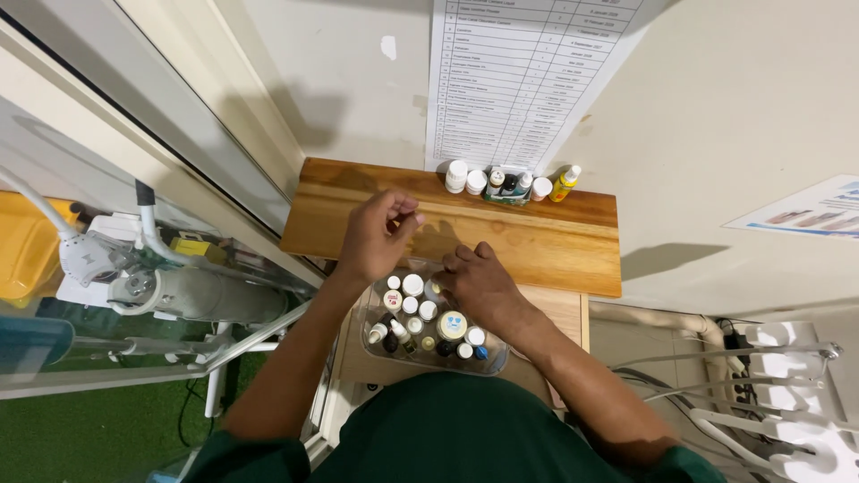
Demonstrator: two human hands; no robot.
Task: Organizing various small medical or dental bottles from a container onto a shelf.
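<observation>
The clear tray (371, 344) of small bottles sits below the wooden shelf (537, 246). Our right hand (479, 282) rests curled on its far rim, our left hand (376, 234) pinches something tiny above. We should lift bottles straight up to avoid toppling neighbours.

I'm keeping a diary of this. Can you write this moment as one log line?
left hand: raised, fingers pinched | right hand: reaching into clear plastic tray of small bottles | wooden shelf: row of bottles by wall

Two hands are seen, the left hand (376, 234) and right hand (479, 282), with six small bottles (507, 182) counted beyond the fingertips, one clear tray (371, 309) of about fifteen vials (413, 285) beneath them, and one printed sheet (519, 72).
</observation>
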